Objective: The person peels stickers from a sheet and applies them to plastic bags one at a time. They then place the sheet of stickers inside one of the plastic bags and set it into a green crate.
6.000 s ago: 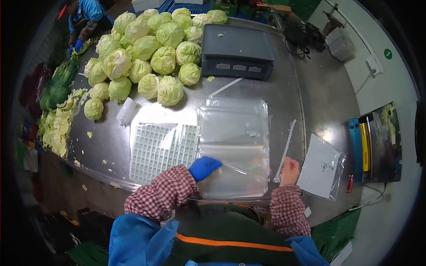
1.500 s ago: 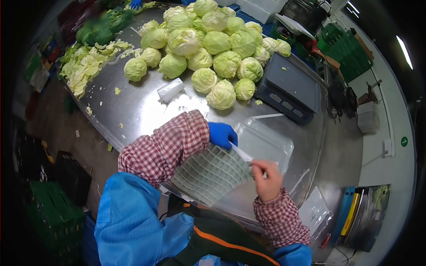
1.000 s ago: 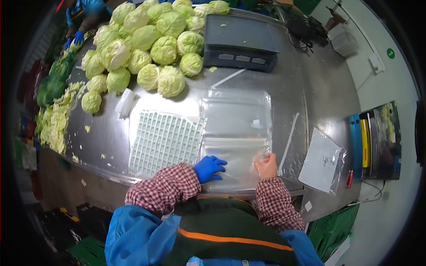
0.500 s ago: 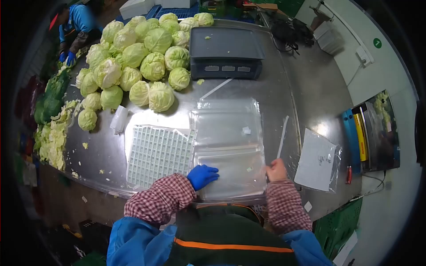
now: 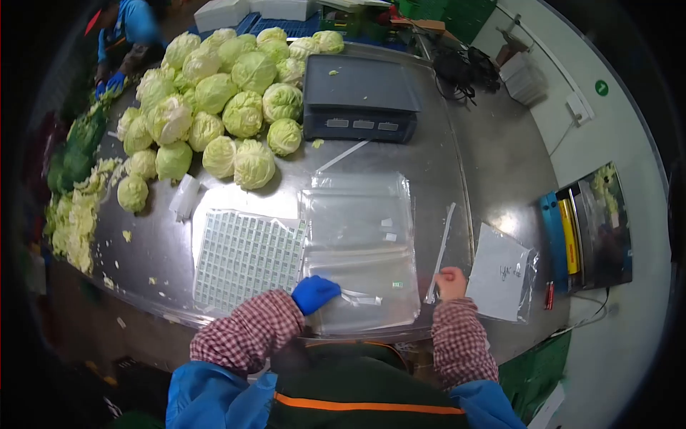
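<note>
A stack of clear plastic bags point(image 5: 364, 250) lies flat on the metal table in front of me. My left hand point(image 5: 315, 294), in a blue glove, is over its left edge with the fingers drawn together. A thin whitish strip point(image 5: 363, 299) lies on the bags, its near end right at those fingertips. My bare right hand point(image 5: 451, 284) is right of the bags, fingers curled together; what sits between them is hidden. Its fingertips overlap a long clear strip point(image 5: 446, 239) on the table. Left of the bags is a sheet of small printed labels point(image 5: 250, 254).
Many cabbages point(image 5: 243, 114) are heaped at the back left, beside a dark grey scale point(image 5: 361, 96). A white roll point(image 5: 185, 198) lies nearby. At right are a bagged paper point(image 5: 500, 275) and a binder rack point(image 5: 586, 232). Another person point(image 5: 128, 39) works at the far left.
The whitish strip now shows on the bags beside my left fingertips, which have drawn together. My right hand has moved slightly down and right. A second white sticker shows on the bags.
</note>
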The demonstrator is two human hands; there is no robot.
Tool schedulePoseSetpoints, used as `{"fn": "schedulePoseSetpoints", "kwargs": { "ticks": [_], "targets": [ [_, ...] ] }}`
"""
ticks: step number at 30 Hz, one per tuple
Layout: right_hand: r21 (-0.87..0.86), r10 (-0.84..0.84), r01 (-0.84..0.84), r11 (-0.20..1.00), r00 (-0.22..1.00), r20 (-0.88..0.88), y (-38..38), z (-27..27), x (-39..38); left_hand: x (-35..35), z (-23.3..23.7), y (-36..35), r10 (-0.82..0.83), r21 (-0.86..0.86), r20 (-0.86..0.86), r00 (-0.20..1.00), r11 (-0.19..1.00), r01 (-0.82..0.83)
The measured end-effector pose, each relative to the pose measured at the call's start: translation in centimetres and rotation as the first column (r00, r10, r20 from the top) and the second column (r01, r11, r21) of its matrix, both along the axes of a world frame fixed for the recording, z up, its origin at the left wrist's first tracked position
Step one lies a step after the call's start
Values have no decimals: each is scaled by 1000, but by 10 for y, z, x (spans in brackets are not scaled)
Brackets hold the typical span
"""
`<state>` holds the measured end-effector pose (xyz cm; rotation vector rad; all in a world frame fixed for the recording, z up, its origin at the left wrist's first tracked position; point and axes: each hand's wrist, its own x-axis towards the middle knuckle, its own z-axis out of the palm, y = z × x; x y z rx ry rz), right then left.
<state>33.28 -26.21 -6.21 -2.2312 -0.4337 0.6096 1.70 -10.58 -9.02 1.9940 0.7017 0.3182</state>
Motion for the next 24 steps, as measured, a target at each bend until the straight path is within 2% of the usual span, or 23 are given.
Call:
{"fn": "schedulePoseSetpoints", "kwargs": {
  "ticks": [1, 2, 3, 4, 5, 6, 7, 8, 9, 10, 12, 13, 14, 15, 16, 17, 18, 19, 20, 21, 22, 23, 24],
  "targets": [
    [-11, 16, -16, 1000, 1000, 4, 0, 13, -1, -1, 16, 3, 250, -357, -85, 964, 896, -264],
    [163, -35, 72, 984, 975, -219, 2, 35, -7, 2, 57, 8, 520, -387, 113, 847, 808, -444],
    [304, -51, 202, 931, 896, -440, 4, 46, -12, 3, 81, 12, 569, -47, 273, 776, 813, -580],
    [296, -60, 212, 931, 891, -450, 8, 33, -21, 1, 94, 12, 540, 277, 436, 720, 681, -678],
    [331, 112, 48, 942, 888, -447, 17, 11, -34, -9, 92, 4, 296, 246, 322, 899, 891, -382],
    [369, 287, -122, 921, 854, -434, 25, -5, -45, -8, 62, 8, -184, 167, 203, 962, 974, 151],
    [377, 298, -130, 917, 851, -432, 32, -13, -53, -7, 35, 1, -246, 359, 102, 964, 913, 195],
    [180, 398, -382, 906, 916, -59, 38, -21, -61, -10, 15, -7, -284, 531, -16, 959, 810, 249],
    [-94, 516, -513, 853, 803, 298, 44, -27, -68, -11, 5, -4, -278, 540, -27, 960, 804, 248],
    [-76, 508, -511, 856, 807, 300, 46, -32, -61, -8, 0, 2, -288, 506, -27, 957, 822, 261],
    [-43, 461, -490, 871, 782, 419, 17, -36, -28, -8, -4, -5, -299, 440, -21, 954, 854, 278],
    [16, 279, -305, 952, 890, 361, -4, -48, -8, -6, 5, -1, -165, 51, -82, 983, 984, 169],
    [67, 86, -109, 992, 954, 287, -17, -61, 4, -5, 15, 8, -54, -328, -192, 980, 945, -12],
    [176, 36, -72, 982, 980, 198, -11, -53, 1, -1, 23, 19, 67, -468, -238, 969, 866, -175],
    [277, -6, -21, 961, 995, 95, -10, -37, -5, 1, 33, 38, 329, -571, -120, 937, 749, -336],
    [261, -121, 124, 957, 992, -28, -24, -13, -3, 1, 44, 63, 577, -678, -25, 816, 590, -438],
    [219, -242, 270, 938, 959, -146, -41, 0, 1, -3, 62, 93, 744, -794, -52, 666, 373, -480],
    [220, -226, 257, 941, 961, -157, -46, -5, 0, -7, 106, 108, 808, -569, 115, 577, 530, -628],
    [240, -240, 284, 928, 951, -196, -51, -9, -2, -15, 73, 132, 653, -31, 323, 685, 730, -682],
    [263, -252, 310, 914, 939, -233, -50, -11, -4, -19, 50, 140, 569, 218, 137, 811, 782, -585],
    [275, -237, 298, 914, 942, -236, -38, -10, -14, -21, 47, 146, 492, 430, -80, 867, 802, -416],
    [258, -152, 224, 940, 950, -272, -23, -13, -30, -24, 45, 148, 375, 393, -331, 866, 889, -235],
    [243, -69, 148, 959, 949, -308, -8, -13, -47, -27, 47, 146, 231, 306, -559, 796, 950, -61]
  ]
}}
